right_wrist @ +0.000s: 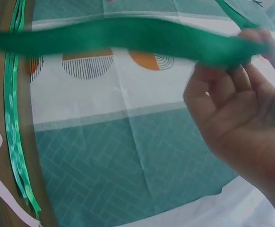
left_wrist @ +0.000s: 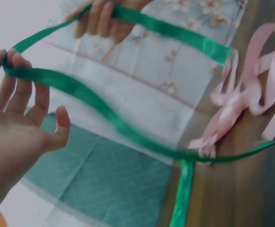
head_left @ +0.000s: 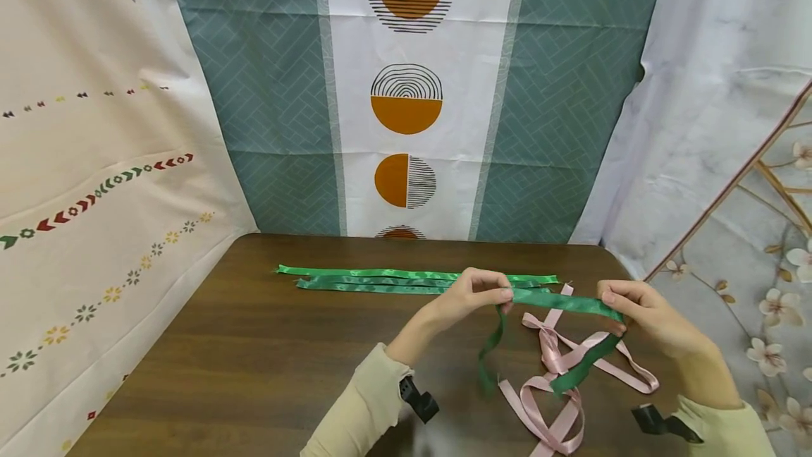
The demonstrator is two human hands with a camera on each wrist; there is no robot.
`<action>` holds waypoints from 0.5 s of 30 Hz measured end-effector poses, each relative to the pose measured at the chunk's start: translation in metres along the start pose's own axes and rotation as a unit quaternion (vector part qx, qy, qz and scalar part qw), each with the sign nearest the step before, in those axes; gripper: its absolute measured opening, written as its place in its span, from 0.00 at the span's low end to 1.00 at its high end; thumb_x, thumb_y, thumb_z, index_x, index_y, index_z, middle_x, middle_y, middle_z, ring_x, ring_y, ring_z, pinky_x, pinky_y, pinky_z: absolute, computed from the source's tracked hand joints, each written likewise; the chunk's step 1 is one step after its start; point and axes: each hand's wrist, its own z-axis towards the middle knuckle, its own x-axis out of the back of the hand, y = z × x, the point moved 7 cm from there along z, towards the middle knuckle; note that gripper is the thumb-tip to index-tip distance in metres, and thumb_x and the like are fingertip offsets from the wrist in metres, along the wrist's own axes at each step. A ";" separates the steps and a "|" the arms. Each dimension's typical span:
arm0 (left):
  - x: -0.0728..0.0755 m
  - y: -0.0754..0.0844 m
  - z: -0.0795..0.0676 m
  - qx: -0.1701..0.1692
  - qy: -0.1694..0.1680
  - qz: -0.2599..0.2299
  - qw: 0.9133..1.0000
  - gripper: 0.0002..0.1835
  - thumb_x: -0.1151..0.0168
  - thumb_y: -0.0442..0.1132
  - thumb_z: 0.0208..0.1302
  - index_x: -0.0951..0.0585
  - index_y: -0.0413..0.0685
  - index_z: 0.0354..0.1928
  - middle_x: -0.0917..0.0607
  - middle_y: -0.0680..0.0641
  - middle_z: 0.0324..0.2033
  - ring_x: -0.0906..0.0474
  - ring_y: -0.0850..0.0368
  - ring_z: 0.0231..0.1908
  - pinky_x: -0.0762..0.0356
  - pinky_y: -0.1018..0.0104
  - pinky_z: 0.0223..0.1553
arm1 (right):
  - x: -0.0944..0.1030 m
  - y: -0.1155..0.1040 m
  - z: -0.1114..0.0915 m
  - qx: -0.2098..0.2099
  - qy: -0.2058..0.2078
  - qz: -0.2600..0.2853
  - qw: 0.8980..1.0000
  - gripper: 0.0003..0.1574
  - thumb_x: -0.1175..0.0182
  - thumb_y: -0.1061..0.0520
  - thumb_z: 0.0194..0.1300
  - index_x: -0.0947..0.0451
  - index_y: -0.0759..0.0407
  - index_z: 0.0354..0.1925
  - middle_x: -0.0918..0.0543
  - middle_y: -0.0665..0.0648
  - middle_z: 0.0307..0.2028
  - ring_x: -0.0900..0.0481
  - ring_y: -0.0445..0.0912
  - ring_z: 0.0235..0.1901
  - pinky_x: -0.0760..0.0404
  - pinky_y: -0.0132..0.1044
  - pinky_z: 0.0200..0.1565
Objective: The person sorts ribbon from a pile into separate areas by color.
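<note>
Between my two hands a green satin ribbon [head_left: 558, 301] is stretched above the table, with a loose tail hanging from each hand. My left hand [head_left: 472, 295] pinches it between thumb and fingers; the left wrist view shows the ribbon [left_wrist: 76, 87] looping over those fingertips. On the other side my right hand [head_left: 653, 316] grips it, fingers curled, as the right wrist view also shows at the hand [right_wrist: 236, 94]. Under the ribbon's right tail lies a tangled pink ribbon [head_left: 552, 355] on the table. Motion blurs the held ribbon in both wrist views.
Several green ribbons [head_left: 380, 282] lie straight, side by side, along the back of the brown wooden table [head_left: 254, 358]. Patterned cloths hang around it: a teal and white one [head_left: 406, 48] behind, a cream one [head_left: 114, 161] at left, a floral one [head_left: 729, 231] at right.
</note>
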 end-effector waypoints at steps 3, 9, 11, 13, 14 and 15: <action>0.017 0.011 -0.004 -0.008 0.008 0.024 1.000 0.16 0.49 0.35 0.71 0.29 0.22 0.34 0.28 0.48 0.22 0.31 0.56 0.28 0.30 0.68 0.34 | 0.010 0.001 -0.002 -0.009 0.037 -0.026 0.999 0.22 0.68 0.73 0.74 0.32 0.58 0.31 0.41 0.57 0.21 0.46 0.51 0.16 0.45 0.40 0.16; 0.063 0.040 -0.023 0.004 0.020 0.117 0.993 0.16 0.45 0.42 0.71 0.24 0.32 0.34 0.31 0.48 0.22 0.36 0.56 0.26 0.35 0.66 0.32 | 0.026 0.004 -0.004 0.000 0.063 -0.002 0.998 0.26 0.67 0.72 0.74 0.23 0.55 0.39 0.36 0.51 0.20 0.50 0.48 0.14 0.51 0.37 0.14; 0.084 0.049 -0.034 0.018 0.036 0.150 0.988 0.15 0.44 0.44 0.70 0.21 0.36 0.35 0.29 0.51 0.23 0.36 0.56 0.25 0.34 0.67 0.31 | 0.030 0.006 -0.004 -0.007 0.067 0.022 0.998 0.27 0.66 0.72 0.74 0.21 0.55 0.44 0.32 0.47 0.22 0.51 0.49 0.15 0.52 0.38 0.14; 0.105 0.057 -0.047 0.041 0.056 0.176 0.982 0.14 0.44 0.45 0.70 0.20 0.38 0.36 0.28 0.52 0.24 0.35 0.55 0.24 0.33 0.66 0.30 | 0.034 0.011 -0.003 -0.031 0.064 0.028 0.997 0.27 0.65 0.72 0.74 0.20 0.54 0.47 0.30 0.45 0.23 0.51 0.49 0.15 0.52 0.40 0.15; 0.116 0.059 -0.055 0.054 0.067 0.186 0.979 0.14 0.44 0.45 0.70 0.20 0.39 0.36 0.27 0.53 0.24 0.35 0.55 0.24 0.32 0.66 0.29 | 0.035 0.015 -0.002 -0.045 0.060 0.028 0.997 0.27 0.64 0.72 0.74 0.20 0.55 0.49 0.30 0.46 0.22 0.51 0.50 0.15 0.51 0.41 0.16; 0.127 0.061 -0.063 0.069 0.078 0.195 0.975 0.13 0.44 0.44 0.70 0.20 0.40 0.37 0.27 0.52 0.25 0.35 0.54 0.24 0.31 0.65 0.29 | 0.036 0.018 -0.001 -0.061 0.054 0.021 0.996 0.26 0.63 0.72 0.73 0.20 0.56 0.49 0.32 0.48 0.21 0.50 0.51 0.15 0.51 0.41 0.17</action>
